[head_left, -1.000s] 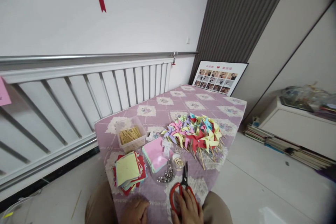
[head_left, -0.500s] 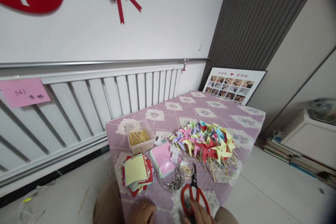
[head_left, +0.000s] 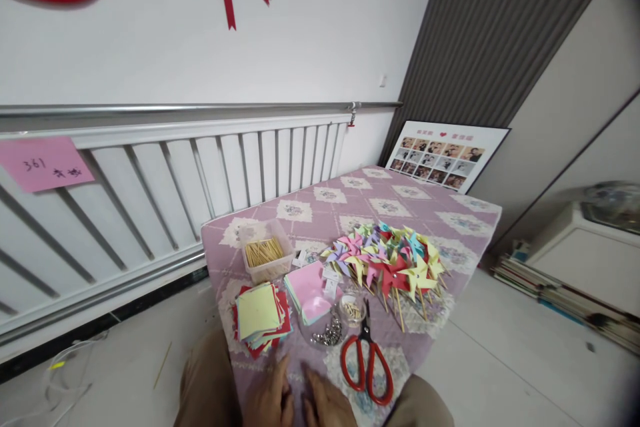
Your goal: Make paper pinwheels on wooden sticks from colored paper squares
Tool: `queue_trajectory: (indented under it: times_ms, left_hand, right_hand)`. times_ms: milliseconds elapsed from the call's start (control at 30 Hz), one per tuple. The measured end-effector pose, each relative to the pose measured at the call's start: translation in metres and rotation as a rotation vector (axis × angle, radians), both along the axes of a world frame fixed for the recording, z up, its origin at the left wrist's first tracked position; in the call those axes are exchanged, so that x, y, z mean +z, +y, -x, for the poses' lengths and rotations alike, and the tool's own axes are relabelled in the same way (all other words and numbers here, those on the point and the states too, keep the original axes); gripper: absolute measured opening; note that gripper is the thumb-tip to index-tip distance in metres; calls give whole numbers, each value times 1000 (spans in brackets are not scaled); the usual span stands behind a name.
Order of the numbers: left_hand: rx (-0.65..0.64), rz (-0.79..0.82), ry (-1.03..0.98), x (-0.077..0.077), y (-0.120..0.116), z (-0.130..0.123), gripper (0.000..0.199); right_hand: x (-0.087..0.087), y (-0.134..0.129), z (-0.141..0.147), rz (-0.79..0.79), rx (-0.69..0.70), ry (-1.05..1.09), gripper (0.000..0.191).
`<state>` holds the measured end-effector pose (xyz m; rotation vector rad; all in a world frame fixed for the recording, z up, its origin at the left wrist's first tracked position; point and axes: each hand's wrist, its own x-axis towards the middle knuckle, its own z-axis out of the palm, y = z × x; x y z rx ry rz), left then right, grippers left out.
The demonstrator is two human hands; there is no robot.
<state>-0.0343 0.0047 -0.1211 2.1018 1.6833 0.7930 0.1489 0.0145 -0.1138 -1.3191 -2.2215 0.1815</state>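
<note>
My left hand rests at the table's near edge, fingers stretched forward and holding nothing. Beside it lies my right hand, also empty with its fingers out. Red-handled scissors lie to the right of my right hand, blades pointing away. Just beyond my left hand is a stack of coloured paper squares, yellow on top. A second stack with a pink sheet sits farther right. Near it are a clear dish of small metal pieces and a small round tub of pale pieces.
Many paper pinwheels on sticks are heaped at the right of the table. A plastic box of wooden sticks stands at the left. The purple tablecloth runs back towards a photo board. A white radiator lines the wall.
My right hand has let go of the scissors and moved left, next to my left hand. My left hand's curled fingers have straightened. The view has tilted slightly down.
</note>
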Motion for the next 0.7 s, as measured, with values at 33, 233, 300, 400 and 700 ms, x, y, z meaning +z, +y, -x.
queue_trajectory:
  times_ms: [33, 233, 300, 400, 700]
  left_hand:
    - [16, -13, -23, 0, -1, -1, 60]
    - [131, -149, -63, 22, -4, 4, 43]
    - [141, -234, -5, 42, 4, 16, 29]
    - [216, -254, 72, 76, 25, 39, 28]
    - [141, 97, 280, 108, 69, 64, 29]
  right_hand:
    - [3, 4, 1, -6, 17, -29, 54]
    - [21, 11, 6, -47, -53, -3, 41]
    - [25, 11, 6, -34, -44, 18, 37]
    - [28, 11, 6, -5, -22, 38, 32]
    - [28, 14, 5, -65, 10, 69, 27]
